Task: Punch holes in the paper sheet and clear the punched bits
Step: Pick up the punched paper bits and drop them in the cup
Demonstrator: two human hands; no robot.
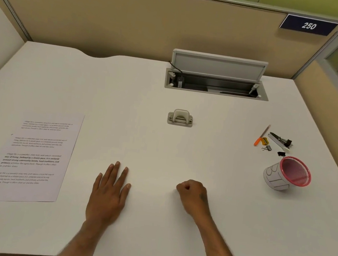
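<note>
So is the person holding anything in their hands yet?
Not that shows. The left hand lies flat and open on the desk. The right hand is a closed fist, and nothing pokes out of it.

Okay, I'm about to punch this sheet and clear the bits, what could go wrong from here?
1. The printed sheet lies far left of the hole punch, so the text margin may be misjudged when lining up.
2. Punched bits could scatter toward the open cable tray.
3. The tipped pink mesh cup may roll if bumped.
</note>
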